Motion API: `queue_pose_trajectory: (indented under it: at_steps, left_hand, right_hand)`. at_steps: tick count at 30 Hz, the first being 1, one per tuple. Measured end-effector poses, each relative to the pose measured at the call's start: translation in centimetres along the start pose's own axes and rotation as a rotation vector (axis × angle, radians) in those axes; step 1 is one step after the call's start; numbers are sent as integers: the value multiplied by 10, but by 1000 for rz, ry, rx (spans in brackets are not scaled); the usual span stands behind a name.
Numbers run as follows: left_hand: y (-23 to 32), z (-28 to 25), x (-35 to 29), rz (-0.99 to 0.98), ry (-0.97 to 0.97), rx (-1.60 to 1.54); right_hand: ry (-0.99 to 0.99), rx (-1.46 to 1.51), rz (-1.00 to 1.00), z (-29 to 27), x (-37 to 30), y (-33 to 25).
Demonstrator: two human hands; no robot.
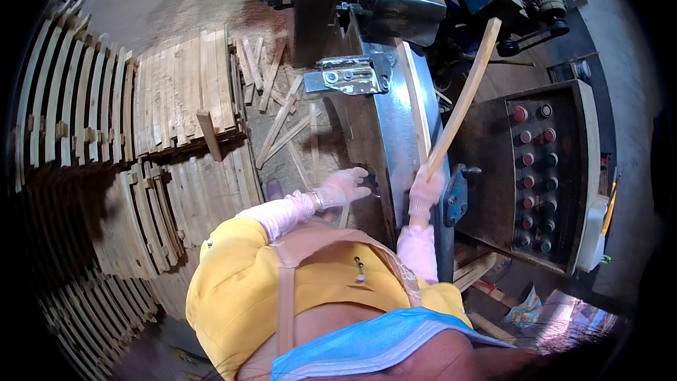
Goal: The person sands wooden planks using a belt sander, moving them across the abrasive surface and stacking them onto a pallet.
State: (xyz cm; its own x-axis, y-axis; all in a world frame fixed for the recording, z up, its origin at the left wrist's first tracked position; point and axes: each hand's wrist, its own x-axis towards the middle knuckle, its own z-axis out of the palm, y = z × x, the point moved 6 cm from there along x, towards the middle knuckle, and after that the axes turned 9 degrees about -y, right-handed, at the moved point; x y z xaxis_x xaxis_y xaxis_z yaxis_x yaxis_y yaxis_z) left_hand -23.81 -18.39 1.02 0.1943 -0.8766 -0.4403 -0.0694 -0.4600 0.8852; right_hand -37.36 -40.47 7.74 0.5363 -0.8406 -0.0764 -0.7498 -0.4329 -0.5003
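The right hand grips a slanting wooden strip near the right edge of the worktop, beside a second strip; the left hand is empty, loosely spread. Feeding seems in hand; next calls for careful aligning.

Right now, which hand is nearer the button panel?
Right: the right hand, gripping a wooden strip, is left of the button panel; the left hand is farther left.

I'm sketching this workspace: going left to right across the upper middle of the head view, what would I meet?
Stacked wooden slats → flat-topped board stack → loose wood strips → metal bracket → pale strip along the metal bed → slanting strip in the right hand → button panel.
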Motion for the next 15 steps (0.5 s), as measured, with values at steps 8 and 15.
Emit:
queue_pose_trajectory:
  at_steps: [8, 15]
  left_hand:
    - [-48, -22, -28, -105, 102, -29]
    - [-68, -18, -32, -122, 97, 44]
  right_hand:
    - [2, -376, -117, -28, -45, -4]
    - [143, -407, 158, -65, -125, 82]
